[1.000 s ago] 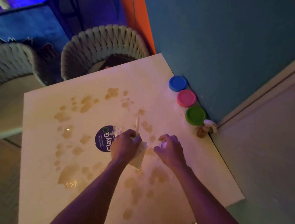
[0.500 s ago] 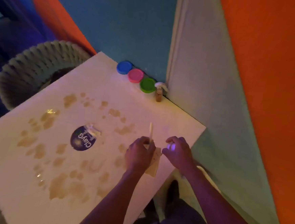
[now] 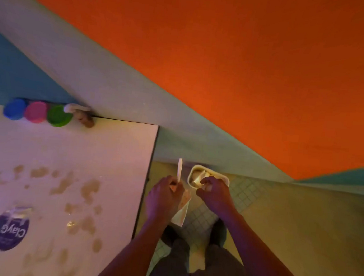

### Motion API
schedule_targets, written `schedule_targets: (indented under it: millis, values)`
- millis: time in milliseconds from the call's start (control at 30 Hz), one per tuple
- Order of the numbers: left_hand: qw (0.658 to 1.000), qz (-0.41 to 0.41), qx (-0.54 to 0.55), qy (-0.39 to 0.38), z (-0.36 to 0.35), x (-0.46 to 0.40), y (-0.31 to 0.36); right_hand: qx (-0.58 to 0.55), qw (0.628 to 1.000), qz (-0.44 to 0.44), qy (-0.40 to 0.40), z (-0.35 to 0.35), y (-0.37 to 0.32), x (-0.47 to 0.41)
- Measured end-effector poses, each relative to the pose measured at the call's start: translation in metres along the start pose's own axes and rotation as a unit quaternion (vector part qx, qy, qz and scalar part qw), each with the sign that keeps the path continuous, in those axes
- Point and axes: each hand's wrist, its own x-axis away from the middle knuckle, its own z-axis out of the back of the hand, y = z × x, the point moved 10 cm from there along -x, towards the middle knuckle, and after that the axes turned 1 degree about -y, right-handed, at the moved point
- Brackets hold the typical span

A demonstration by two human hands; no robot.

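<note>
Clay bit (image 3: 205, 184) over the floor tub (image 3: 212, 173).
Left hand (image 3: 164, 196) grips a white stick (image 3: 179, 169) and a card (image 3: 181, 213); right hand (image 3: 214, 195) pinches the bit above the tub. Dropped off-centre, it could miss and hit the tiles (image 3: 248, 193).

This looks like a clay craft corner. The white table (image 3: 110, 154) carries brown clay stains (image 3: 88, 189), a round "ClayGo" sticker (image 3: 9, 231) and three colour-lidded tubs (image 3: 36, 112) at its far edge. An orange wall (image 3: 247, 66), a teal wall (image 3: 12, 74) and a small-tiled floor (image 3: 244, 190) surround it.
</note>
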Motion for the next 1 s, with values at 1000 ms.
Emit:
schedule_targets:
  millis: [1000]
  values:
    - [0.978, -0.193, -0.075, -0.034, -0.372, -0.119, -0.029, -0.033, 0.991, -0.129, 0.034, -0.057, 0.308, -0.204]
